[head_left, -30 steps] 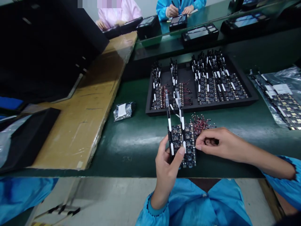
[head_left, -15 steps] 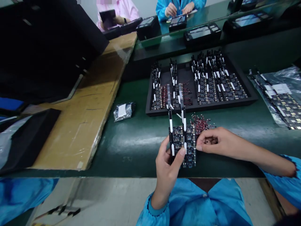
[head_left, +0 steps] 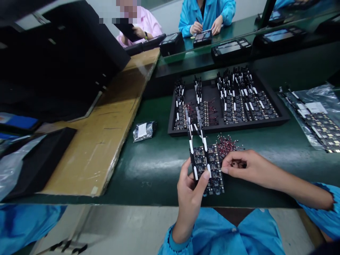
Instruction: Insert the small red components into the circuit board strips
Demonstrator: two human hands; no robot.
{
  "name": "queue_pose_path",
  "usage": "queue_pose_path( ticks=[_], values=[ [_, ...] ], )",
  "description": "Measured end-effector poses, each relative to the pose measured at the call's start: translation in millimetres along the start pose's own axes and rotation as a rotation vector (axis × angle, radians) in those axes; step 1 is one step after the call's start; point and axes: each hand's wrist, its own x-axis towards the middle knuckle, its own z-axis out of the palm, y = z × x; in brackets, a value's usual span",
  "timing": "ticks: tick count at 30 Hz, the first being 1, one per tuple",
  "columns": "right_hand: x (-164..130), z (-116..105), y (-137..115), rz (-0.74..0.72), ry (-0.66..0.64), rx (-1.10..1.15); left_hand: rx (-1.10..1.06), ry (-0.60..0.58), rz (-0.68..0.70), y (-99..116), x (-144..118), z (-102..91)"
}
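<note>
My left hand (head_left: 190, 193) grips a black circuit board panel (head_left: 198, 156) by its left side, thumb over the front. Two dark strips with white labels run up the panel and stick out past its top edge. At the panel's right edge, the thumb and fingertips of my right hand (head_left: 243, 164) are pinched together; whatever they hold is too small or hidden to make out. Just behind that hand lies a loose pile of small parts with red and black wires (head_left: 227, 144), partly covered by the panel and fingers.
A black foam tray (head_left: 225, 128) behind my hands carries several rows of similar panels. Bagged panels (head_left: 316, 117) lie at the right. Left are a small silver bag (head_left: 144, 131), a cardboard sheet (head_left: 106, 141) and a large black box (head_left: 58, 63). Two people sit across the bench.
The panel's top has tipped slightly left in my left hand. My right hand stays pinched at its right edge. The whole view has shifted a little; the co-worker in blue has moved their hands.
</note>
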Motion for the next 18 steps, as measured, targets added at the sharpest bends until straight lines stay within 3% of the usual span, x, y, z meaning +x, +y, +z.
queue_pose_path(
  ticks=[18],
  values=[
    [0.6, 7.1, 6.4, -0.029, 0.088, 0.034, -0.063, 0.041, -0.047, -5.1, 2.8, 0.3]
  ],
)
